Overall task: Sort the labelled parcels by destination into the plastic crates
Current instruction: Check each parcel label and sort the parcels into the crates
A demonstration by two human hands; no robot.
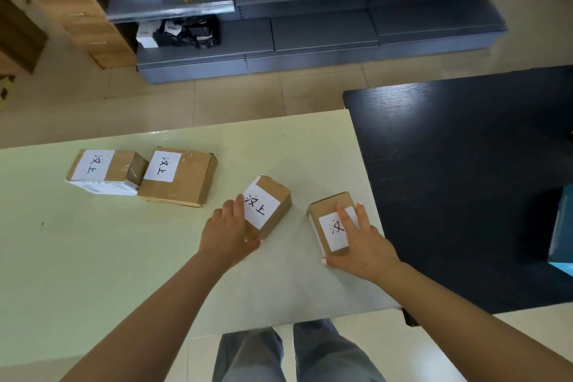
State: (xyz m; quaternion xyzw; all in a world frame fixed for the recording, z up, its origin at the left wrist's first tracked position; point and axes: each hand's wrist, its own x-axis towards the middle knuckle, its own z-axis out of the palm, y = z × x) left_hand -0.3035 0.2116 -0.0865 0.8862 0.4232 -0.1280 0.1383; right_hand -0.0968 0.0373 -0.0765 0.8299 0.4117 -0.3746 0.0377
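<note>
Parcels, four in all, lie on the pale green desk (93, 257), each a brown cardboard box with a white paper label handwritten in black. Farthest left is a blocky parcel (105, 172) with white wrap along its near side; touching its right end is a flatter, wider parcel (179, 178) sealed with glossy clear tape. Further right, the left hand (229, 231) grips the near end of a small tilted parcel (268, 206), fingers curled round its left edge. Just beside it, but apart, the right hand (362, 242) holds a fourth small parcel (335, 226), fingers spread over the label and thumb at the near corner. A dark, wood-grained table (465, 164) adjoins the desk on the right, and a blue crate (562, 232) shows at the frame edge. Behind, grey metal shelves (310, 37) carry about a dozen more white and brown boxes.
</note>
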